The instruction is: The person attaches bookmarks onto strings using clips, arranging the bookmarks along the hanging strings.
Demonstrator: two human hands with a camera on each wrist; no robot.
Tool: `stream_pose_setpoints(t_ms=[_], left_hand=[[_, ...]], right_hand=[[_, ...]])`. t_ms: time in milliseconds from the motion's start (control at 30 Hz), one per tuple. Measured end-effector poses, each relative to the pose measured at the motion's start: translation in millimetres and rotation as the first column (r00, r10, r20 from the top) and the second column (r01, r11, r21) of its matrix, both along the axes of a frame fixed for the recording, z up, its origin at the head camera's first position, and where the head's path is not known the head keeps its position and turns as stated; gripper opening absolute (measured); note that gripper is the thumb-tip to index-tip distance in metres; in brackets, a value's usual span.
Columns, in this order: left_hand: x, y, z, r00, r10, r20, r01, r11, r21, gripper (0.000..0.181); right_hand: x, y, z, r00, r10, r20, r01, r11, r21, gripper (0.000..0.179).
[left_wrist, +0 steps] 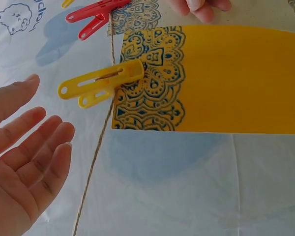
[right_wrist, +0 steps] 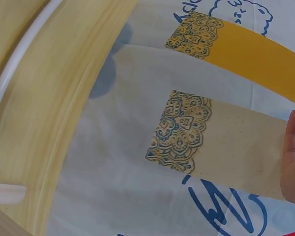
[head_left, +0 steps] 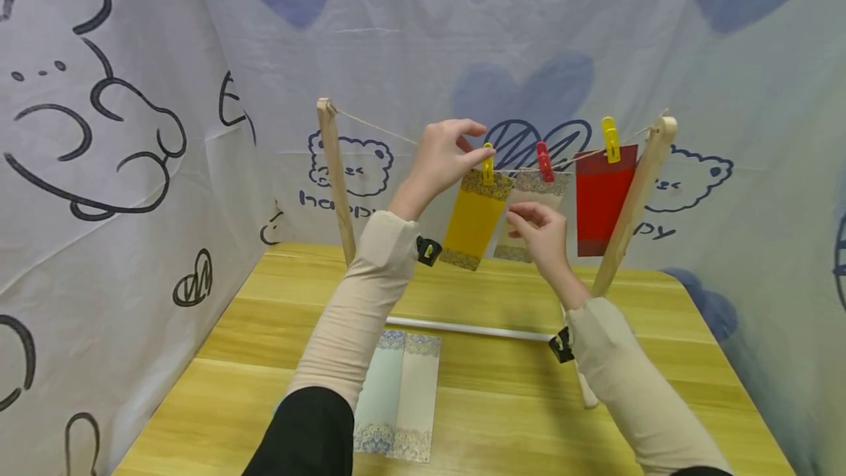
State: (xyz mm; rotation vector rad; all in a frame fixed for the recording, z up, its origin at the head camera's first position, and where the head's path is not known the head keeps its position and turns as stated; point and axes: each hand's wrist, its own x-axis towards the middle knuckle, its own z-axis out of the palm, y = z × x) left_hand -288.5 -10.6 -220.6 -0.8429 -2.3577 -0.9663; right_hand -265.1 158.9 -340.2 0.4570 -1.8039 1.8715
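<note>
My left hand (head_left: 448, 156) is beside a yellow clothespin (left_wrist: 101, 83), its fingers loosely bent and a gap between them and the pin. That clothespin fastens a yellow card (head_left: 474, 219) with patterned ends to the string (left_wrist: 91, 172). In front of a beige card (right_wrist: 241, 142) is my right hand (head_left: 543, 237), with relaxed fingers and nothing seen in them; in the right wrist view it shows at the frame's edge, overlapping the card. A red clothespin (head_left: 545, 161) holds the beige card on the string.
Further right a red card (head_left: 601, 200) hangs from another yellow clothespin (head_left: 611, 139). Wooden posts (head_left: 335, 175) carry the string at both ends. A white rod (head_left: 469, 328) crosses the table (head_left: 529, 402). A pale green card (head_left: 381, 388) and a cream card (head_left: 418, 388) lie on it.
</note>
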Motion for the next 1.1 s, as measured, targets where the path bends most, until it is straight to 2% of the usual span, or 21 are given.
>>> stream_pose_setpoints(t_ms=[100,500,700,833,1100], left_hand=[[2.3,-3.1,-2.8,1.0,-0.003,0.001,0.002,1.0,0.018,0.031],[11.1,-13.5,-14.3,1.0,-0.012,-0.011,0.013,0.997,0.079,0.025],[16.1,-22.0,-21.4,0.999,0.013,-0.04,-0.009,0.996,0.093,0.023],[20.5,-29.8,-26.3,0.999,0.008,-0.031,-0.005,0.994,0.112,0.023],[24.6,-48.7,-39.5,1.0,-0.003,-0.008,0.004,0.99,0.142,0.023]], right_hand=[[6.3,-1,1.4,1.0,0.002,0.007,-0.002,1.0,-0.008,0.015],[9.5,4,-12.0,1.0,-0.014,0.028,0.014,1.0,-0.023,0.014],[5.3,8,-25.8,1.0,-0.015,0.027,0.016,0.999,-0.038,0.016],[3.4,9,-34.1,0.999,-0.028,0.029,0.029,0.998,-0.05,0.018],[15.6,3,-34.9,0.998,-0.031,0.063,0.033,0.999,-0.035,0.015]])
